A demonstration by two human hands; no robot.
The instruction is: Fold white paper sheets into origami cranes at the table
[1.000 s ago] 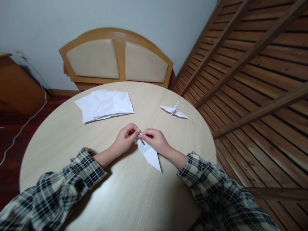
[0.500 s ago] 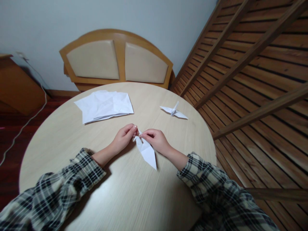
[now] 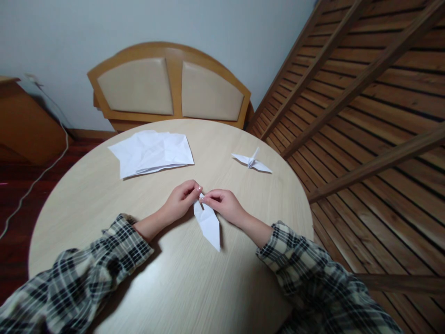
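Observation:
A white folded paper piece (image 3: 208, 224), long and pointed, lies on the round light wooden table (image 3: 104, 218) with its tip toward me. My left hand (image 3: 180, 202) and my right hand (image 3: 222, 205) both pinch its far end, fingertips almost touching each other. Both wrists rest on the table. My sleeves are plaid.
A finished white paper crane (image 3: 252, 161) sits at the table's far right. A loose stack of white creased sheets (image 3: 151, 153) lies at the far left. A wooden chair with padded back (image 3: 170, 88) stands behind the table. Slatted wood panels (image 3: 365, 116) are on the right.
The folded paper's near tip has swung left, toward the middle of the table. Both hands have stayed pinched on its far end, with small finger movements.

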